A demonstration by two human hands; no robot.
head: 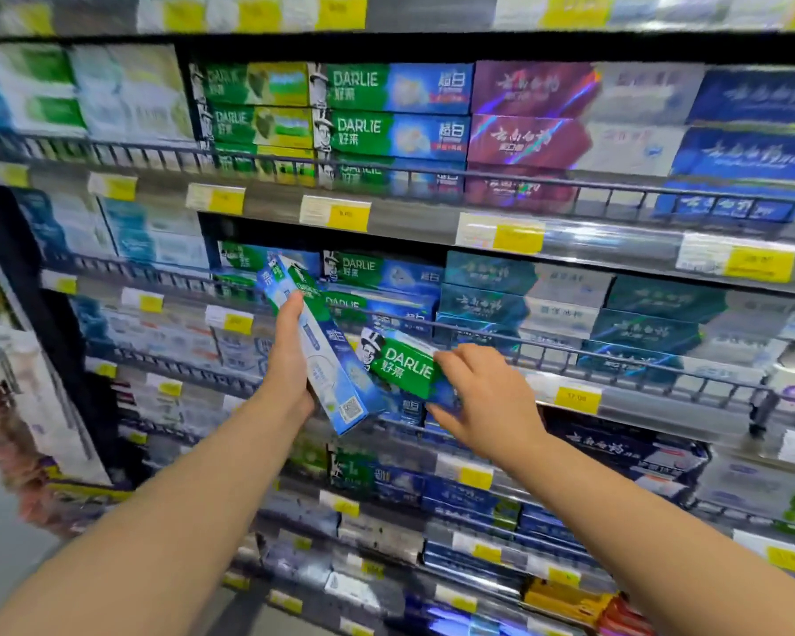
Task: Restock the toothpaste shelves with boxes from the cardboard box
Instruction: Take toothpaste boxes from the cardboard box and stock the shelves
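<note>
I see my left hand [289, 360] gripping 1 tilted blue-white toothpaste box [336, 364], my right hand [483, 399] pinching 1 green Darlie box [402, 367] — both at the shelf's front rail [570, 353].

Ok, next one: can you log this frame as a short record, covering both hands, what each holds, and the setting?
setting: shop shelves stocked with toothpaste boxes
left hand: grips a blue-and-white toothpaste box, tilted, upper end toward the shelf
right hand: pinches a green Darlie box by its right end, left of a yellow price tag
held boxes: close together; contact unclear
cardboard box: not in view
</note>
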